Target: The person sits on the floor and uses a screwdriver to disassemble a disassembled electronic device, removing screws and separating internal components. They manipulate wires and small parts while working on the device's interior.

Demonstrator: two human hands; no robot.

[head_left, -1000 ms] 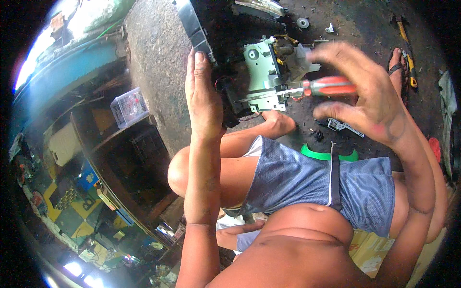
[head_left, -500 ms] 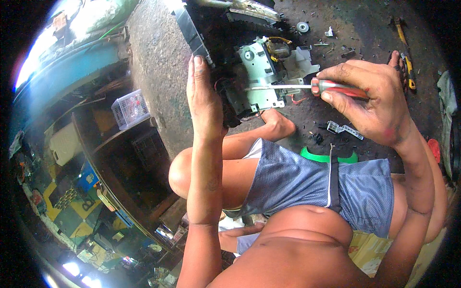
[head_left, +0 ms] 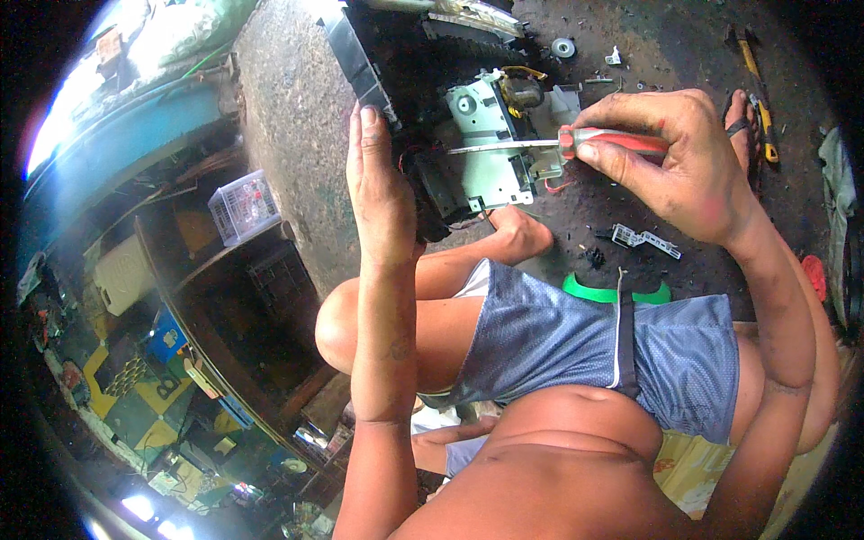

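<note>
My right hand (head_left: 670, 157) is closed around the red and grey handle of a screwdriver (head_left: 569, 142). Its long shaft runs leftward across a pale metal plate (head_left: 490, 180), and the tip lies near the black body of a partly dismantled machine (head_left: 432, 184). Along the machine's left side, my left hand (head_left: 373, 175) grips the black casing, thumb near a flat dark panel (head_left: 355, 58); its other fingers are partly hidden. A small motor (head_left: 522, 92) and yellow wiring sit at the plate's upper right corner.
On the dark ground lie a white roller wheel (head_left: 562, 49), a yellow-handled hammer (head_left: 751, 67), a grey plastic strip (head_left: 646, 240) and scattered small parts. A green curved piece (head_left: 661, 292) is beside my shorts. Left stand a white basket (head_left: 245, 209) and a wooden cabinet (head_left: 193, 279).
My right hand and the screwdriver have moved left and slightly up, bringing the shaft further across the metal plate. My left hand stays on the casing, nearly still.
</note>
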